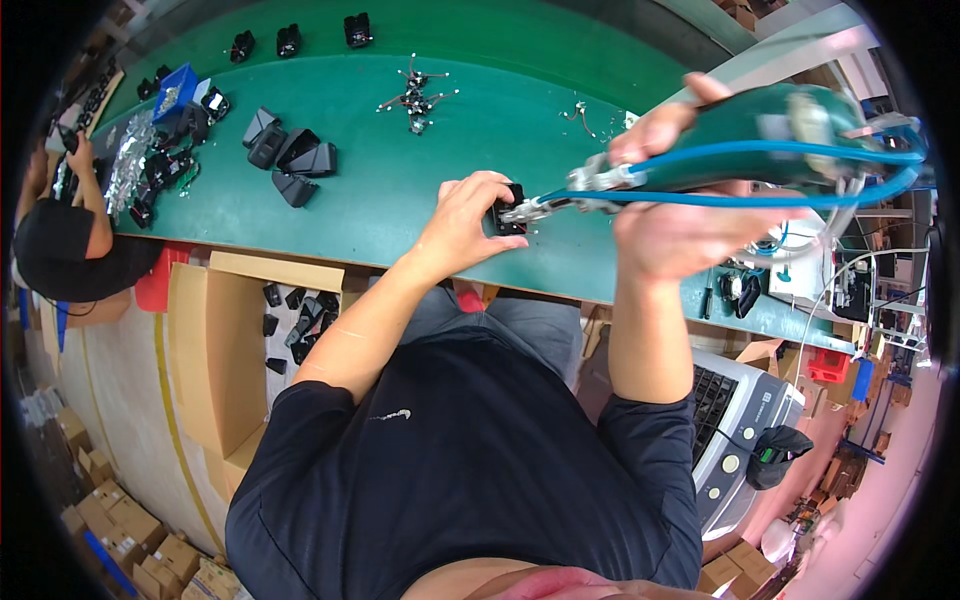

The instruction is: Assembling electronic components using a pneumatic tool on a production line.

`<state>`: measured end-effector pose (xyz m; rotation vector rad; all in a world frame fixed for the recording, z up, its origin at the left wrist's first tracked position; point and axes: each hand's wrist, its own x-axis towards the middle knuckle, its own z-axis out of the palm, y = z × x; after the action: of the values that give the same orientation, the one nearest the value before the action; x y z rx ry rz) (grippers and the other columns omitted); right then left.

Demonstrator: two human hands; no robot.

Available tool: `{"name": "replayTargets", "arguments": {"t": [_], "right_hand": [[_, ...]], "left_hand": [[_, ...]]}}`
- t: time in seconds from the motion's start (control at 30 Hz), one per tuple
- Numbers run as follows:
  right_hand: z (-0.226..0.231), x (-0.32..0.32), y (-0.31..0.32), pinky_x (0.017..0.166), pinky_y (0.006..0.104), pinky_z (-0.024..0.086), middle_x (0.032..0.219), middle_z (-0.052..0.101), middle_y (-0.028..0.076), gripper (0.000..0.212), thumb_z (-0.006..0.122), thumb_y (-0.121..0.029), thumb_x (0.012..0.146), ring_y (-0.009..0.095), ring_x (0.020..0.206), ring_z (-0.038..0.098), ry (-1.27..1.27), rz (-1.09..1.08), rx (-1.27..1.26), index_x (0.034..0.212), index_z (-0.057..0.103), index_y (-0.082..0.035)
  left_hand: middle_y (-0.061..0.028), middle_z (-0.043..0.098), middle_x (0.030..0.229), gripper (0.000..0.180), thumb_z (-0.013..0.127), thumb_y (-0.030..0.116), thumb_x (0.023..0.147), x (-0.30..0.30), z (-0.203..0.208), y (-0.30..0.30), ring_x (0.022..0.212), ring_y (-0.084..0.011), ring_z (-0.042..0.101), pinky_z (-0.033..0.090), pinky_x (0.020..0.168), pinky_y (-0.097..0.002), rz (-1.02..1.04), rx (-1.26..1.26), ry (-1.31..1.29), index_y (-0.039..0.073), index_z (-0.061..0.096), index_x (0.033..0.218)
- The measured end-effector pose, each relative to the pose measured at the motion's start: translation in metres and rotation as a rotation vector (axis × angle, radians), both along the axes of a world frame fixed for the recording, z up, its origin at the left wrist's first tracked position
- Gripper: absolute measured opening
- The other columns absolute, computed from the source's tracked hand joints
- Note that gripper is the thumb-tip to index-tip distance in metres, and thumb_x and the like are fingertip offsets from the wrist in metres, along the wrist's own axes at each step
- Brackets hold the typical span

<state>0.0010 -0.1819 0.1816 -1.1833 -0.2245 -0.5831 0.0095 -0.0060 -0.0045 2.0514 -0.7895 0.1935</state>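
My right hand (665,235) is wrapped round a green powered screwdriver (745,145) with a blue hose looping back from it. The tool lies across to the left, and its metal nose reaches into a small black plastic housing (516,222) on the green bench. Whether the bit touches a screw is too small to tell. My left hand (465,215) grips the housing from its left side, fingers over the far edge and thumb at the near edge. My hand and the tool nose cover part of the housing's inside.
Several black plastic covers (290,155) lie to the left on the bench (360,105). Farther off are wired parts (416,100) and a loose wire piece (580,115). An open cardboard box (215,350) holds black parts. A co-worker (65,240) sits far left; a grey machine (735,430) stands right.
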Motion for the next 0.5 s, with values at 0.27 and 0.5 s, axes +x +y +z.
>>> {"name": "replayTargets", "arguments": {"t": [0.27, 0.5], "right_hand": [[-0.028, 0.007, 0.017, 0.053, 0.0304, 0.048, 0.071, 0.058, 0.009, 0.117, 0.022, -0.1, 0.08, 0.02, 0.058, 0.058, 0.09, -0.037, -0.06, 0.122, 0.055, 0.004], [-0.046, 0.003, 0.024, 0.055, 0.0293, 0.048, 0.07, 0.058, 0.01, 0.117, 0.025, -0.1, 0.079, 0.02, 0.058, 0.058, 0.118, -0.063, -0.034, 0.121, 0.054, 0.004]], "left_hand": [[-0.0078, 0.065, 0.124, 0.079, 0.095, 0.037, 0.064, -0.004, 0.012, -0.002, 0.117, -0.0282, 0.062, 0.038, 0.099, -0.0407, 0.022, -0.027, 0.064, 0.008, 0.058, 0.128], [-0.0075, 0.065, 0.122, 0.08, 0.096, 0.035, 0.062, -0.005, 0.009, -0.003, 0.115, -0.0276, 0.062, 0.038, 0.098, -0.0402, 0.021, -0.041, 0.018, 0.008, 0.058, 0.128]]}}
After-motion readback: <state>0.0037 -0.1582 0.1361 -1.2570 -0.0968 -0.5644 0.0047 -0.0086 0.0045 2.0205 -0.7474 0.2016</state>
